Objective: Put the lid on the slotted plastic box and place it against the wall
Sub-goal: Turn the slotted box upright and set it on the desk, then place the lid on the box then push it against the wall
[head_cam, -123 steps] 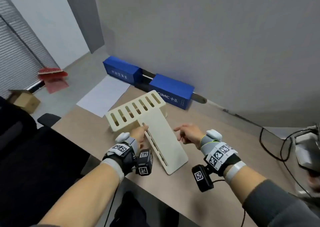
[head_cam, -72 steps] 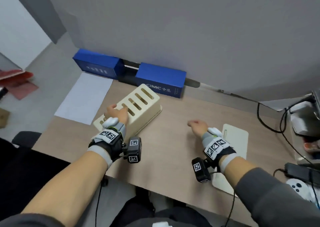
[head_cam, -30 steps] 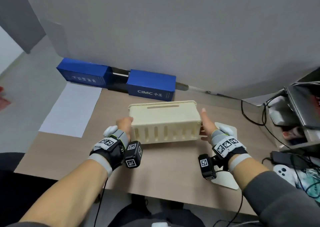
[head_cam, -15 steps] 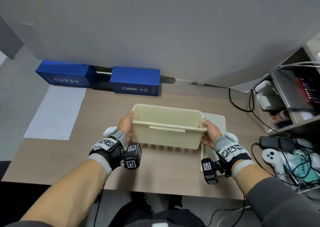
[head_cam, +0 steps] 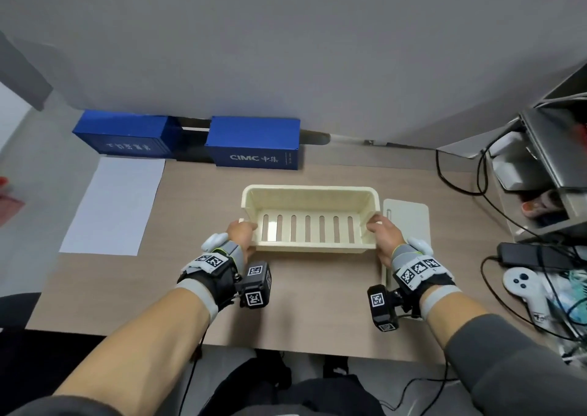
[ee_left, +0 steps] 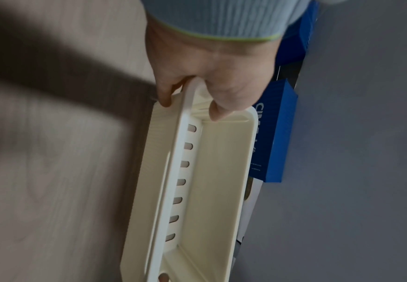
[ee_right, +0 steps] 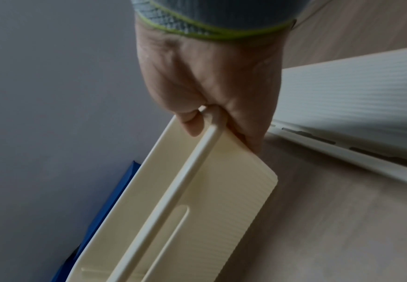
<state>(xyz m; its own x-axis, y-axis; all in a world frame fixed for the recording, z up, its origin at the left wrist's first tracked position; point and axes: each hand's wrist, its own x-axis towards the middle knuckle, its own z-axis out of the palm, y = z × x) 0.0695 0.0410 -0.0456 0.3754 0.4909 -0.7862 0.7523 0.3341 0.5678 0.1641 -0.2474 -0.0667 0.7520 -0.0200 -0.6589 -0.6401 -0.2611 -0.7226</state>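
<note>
- Since half a second earlier, the slotted plastic box [head_cam: 309, 215] had been tipped further, so that its open mouth faced up toward the head camera and the slotted floor showed inside; a second before, it had stood with its slots facing the near side.
- Both hands gripped the box by its short ends: the left hand [head_cam: 242, 231] at the left end, the right hand [head_cam: 382, 233] at the right.
- In the left wrist view, the left thumb and fingers [ee_left: 218, 112] were curled over the rim, pinching it; in the right wrist view, the right fingers [ee_right: 192, 124] wrapped the rim likewise.
- Whether the box rested on the desk [head_cam: 158, 288] or hung just above it could not be told.
- The lid [head_cam: 409, 222] lay flat on the desk just right of the box, partly under the right wrist, not yet fitted.
- The step in hand appeared to be righting the box, mouth up, ready for the lid.
- Next, the box would likely need setting down level, then the right hand freeing to take the lid, line it over the rim and press it on.
- The wall [head_cam: 286, 50] stood at the far side, with two blue boxes [head_cam: 254, 144] along its foot; open space to their right looked suited for placing.
</note>
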